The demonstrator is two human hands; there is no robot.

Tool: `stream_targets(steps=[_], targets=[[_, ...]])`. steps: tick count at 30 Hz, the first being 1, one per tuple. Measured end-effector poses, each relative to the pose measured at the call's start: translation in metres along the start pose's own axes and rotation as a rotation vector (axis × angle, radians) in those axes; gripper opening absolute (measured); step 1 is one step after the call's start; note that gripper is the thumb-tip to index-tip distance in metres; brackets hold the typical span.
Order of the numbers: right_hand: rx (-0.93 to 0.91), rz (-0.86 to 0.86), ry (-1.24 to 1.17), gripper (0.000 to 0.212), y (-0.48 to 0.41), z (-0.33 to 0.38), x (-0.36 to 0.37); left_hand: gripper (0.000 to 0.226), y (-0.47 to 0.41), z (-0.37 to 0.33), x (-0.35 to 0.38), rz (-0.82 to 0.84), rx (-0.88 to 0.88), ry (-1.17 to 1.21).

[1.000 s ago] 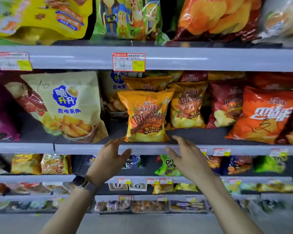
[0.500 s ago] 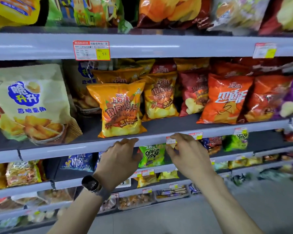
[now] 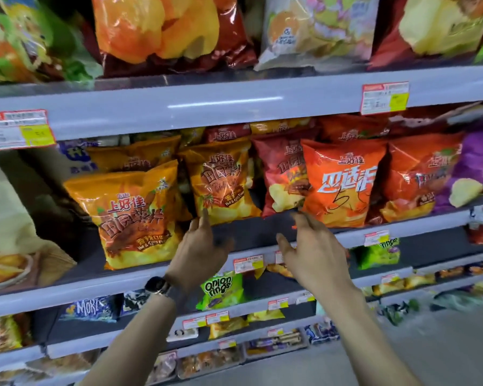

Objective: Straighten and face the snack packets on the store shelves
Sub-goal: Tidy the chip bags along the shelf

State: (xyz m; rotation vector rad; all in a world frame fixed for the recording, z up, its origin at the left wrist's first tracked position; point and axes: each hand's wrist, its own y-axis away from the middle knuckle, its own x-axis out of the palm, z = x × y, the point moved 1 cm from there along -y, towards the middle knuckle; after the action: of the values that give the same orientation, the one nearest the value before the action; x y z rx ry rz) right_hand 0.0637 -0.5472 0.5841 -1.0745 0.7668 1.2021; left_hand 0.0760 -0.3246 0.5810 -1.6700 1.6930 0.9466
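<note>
Here, nearest the camera, both hands are open and hold nothing. The left hand (image 3: pixel 204 246), a wristwatch (image 3: pixel 156 285) on its wrist, points straight fingers at the bottom corner of the set-back orange-yellow chip packet (image 3: pixel 221 185). Blur hides whether the fingertips touch it. The right hand (image 3: pixel 310 246) spreads its fingers just under the dark red packet (image 3: pixel 282 179) and the orange-red packet (image 3: pixel 343 185). That set-back packet stands well behind the grey shelf lip (image 3: pixel 81 291), while its twin, the front orange-yellow packet (image 3: pixel 134 213), stands close to the edge. The likely risk is a pull by one corner. The puffy, slick foil would probably twist rather than slide, and could tip the leaning dark red packet beside it. A hard tug might carry the packet past the lip and off the shelf. Against half a second ago, both hands are higher and reach over the shelf deck. Then they were at the lip, with the right hand's fingers curled by a price tag. The view sits further right, with the cream bag almost gone and a purple packet (image 3: pixel 474 168) clearer.
</note>
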Motion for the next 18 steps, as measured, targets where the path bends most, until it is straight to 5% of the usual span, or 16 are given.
stream_targets(steps=[11, 18], targets=[[-0.081, -0.001, -0.275, 0.08, -0.043, -0.015, 0.028, 0.113, -0.044, -0.009, 0.029, -0.206, -0.223, 0.276], [-0.11, 0.02, -0.321, 0.081, -0.052, -0.02, 0.032, 0.115, -0.065, 0.0, 0.025, -0.309, -0.182, 0.448]])
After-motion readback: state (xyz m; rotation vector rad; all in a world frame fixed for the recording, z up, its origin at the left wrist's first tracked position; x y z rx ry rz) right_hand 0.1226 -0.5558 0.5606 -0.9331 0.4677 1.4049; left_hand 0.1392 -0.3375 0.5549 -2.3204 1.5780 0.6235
